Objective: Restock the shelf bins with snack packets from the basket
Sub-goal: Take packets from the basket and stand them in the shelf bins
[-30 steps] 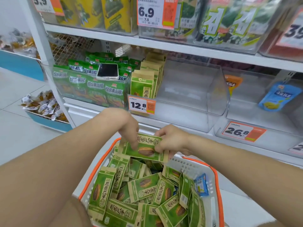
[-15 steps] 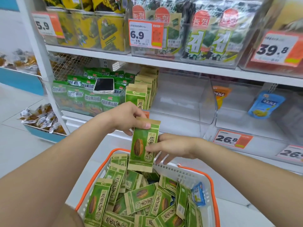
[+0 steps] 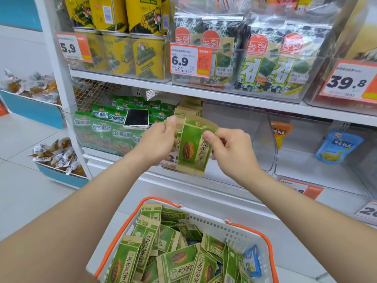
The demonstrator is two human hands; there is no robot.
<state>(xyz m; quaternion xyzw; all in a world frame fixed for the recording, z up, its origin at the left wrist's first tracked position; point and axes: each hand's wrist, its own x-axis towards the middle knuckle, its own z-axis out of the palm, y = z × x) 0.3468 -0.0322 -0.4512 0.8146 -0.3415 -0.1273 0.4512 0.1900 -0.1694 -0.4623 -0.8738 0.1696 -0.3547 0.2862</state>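
Both bare forearms rise from the lower corners and converge at the centre. The left hand [image 3: 157, 141] curls around the left edge of a packet [image 3: 193, 148], thumb raised. The right hand [image 3: 228, 150] pinches its right edge, thumb on the front.

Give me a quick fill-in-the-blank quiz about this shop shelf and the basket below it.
1. The left hand and right hand together hold one ____-and-tan paper sunflower-seed packet.
2. The white plastic basket has ____ handles.
3. The orange price tag in front of the dark seaweed packs reads ____.
Missing words: green; orange; 6.9
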